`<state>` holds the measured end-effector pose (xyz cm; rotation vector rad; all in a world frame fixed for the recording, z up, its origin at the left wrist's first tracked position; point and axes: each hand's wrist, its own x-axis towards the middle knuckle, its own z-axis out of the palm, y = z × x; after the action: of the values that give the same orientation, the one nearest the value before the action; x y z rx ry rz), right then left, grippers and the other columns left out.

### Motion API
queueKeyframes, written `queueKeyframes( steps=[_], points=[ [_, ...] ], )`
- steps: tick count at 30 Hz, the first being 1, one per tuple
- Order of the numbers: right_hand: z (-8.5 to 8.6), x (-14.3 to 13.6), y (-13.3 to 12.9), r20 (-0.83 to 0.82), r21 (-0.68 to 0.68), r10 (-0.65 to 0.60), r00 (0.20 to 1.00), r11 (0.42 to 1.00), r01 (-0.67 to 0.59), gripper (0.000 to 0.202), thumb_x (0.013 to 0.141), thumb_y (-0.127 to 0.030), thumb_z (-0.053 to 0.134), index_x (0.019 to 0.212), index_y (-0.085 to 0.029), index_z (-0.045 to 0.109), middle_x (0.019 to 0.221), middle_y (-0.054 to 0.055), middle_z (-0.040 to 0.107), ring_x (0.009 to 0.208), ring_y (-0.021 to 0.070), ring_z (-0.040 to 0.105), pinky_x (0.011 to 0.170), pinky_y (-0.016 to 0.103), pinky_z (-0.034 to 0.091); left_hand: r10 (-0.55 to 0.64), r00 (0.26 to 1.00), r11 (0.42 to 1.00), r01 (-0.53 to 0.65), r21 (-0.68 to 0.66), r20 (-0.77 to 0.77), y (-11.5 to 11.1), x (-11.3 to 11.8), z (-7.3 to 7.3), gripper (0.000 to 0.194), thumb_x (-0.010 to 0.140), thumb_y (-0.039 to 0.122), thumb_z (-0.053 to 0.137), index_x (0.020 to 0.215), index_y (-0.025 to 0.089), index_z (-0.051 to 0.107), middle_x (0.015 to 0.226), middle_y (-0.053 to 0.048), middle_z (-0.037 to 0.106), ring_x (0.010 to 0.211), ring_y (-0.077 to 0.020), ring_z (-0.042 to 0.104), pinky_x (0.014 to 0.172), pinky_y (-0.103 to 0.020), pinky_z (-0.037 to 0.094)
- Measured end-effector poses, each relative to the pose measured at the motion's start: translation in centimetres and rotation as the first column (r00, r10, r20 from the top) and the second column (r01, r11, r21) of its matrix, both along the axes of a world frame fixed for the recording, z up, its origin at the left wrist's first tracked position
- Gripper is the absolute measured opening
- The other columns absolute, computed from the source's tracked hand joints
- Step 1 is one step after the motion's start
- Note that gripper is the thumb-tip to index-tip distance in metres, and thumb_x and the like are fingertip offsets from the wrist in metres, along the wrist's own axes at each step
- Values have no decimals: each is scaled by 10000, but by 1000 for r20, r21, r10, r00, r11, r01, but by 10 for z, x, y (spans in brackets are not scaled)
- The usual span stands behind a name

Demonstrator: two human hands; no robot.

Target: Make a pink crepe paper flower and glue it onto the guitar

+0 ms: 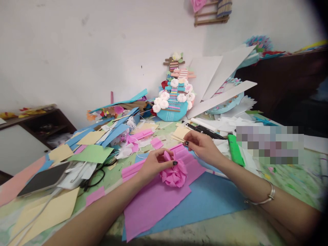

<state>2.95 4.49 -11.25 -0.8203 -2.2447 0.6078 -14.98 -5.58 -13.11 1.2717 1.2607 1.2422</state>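
A pink crepe-paper flower (175, 174) with ruffled petals is pinched between the thumb and fingers of my left hand (156, 164). Just to its right, my right hand (202, 145) has thumb and fingertips pressed together; whatever they pinch is too small to make out. Thin beige strips (177, 137) lie right by those fingertips. Beneath both hands a pink crepe-paper sheet (156, 212) is spread, partly rolled at its far side, over a blue paper sheet (215, 198).
A phone (43, 179) and dark cable (96, 177) lie left, among paper pieces (91, 153). A green roll (235, 150) and black pens (205, 130) are to the right. Behind stands a blue paper lute-like craft (171, 112) with white flowers, against the wall.
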Motion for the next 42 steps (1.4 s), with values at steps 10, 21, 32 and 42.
queueKeyframes(
  steps=[10,21,32,42],
  points=[
    [0,-6,-18,-67,-198,156,985,966,-167,154,771,-283,612,746,-158,699,642,15,660,583,121,556,542,212,399,-35,998,999,34,-26,-48,-3,-1,-1,319,592,294,806,774,105,624,693,-18,636,593,-108,584,574,-224,472],
    [4,-3,-21,-8,-145,227,974,963,-226,259,859,-251,509,997,-231,727,944,23,729,831,181,665,704,251,467,47,990,999,-45,19,-133,-2,-2,-1,322,612,271,782,699,137,503,591,54,515,506,-54,472,488,-165,381],
    [10,-5,-27,-97,-314,280,955,902,-297,269,791,-179,531,960,-165,740,720,23,703,549,95,548,484,182,388,-41,998,999,41,14,41,-3,1,1,335,589,226,802,787,127,550,680,26,575,604,-91,562,580,-209,464],
    [6,-6,-26,-92,-358,270,958,889,-285,250,740,-271,634,938,-155,734,761,33,667,662,124,540,552,200,377,-42,997,999,41,19,66,-4,-1,2,294,604,210,798,729,119,548,691,8,606,613,-89,580,586,-201,466]
  ],
)
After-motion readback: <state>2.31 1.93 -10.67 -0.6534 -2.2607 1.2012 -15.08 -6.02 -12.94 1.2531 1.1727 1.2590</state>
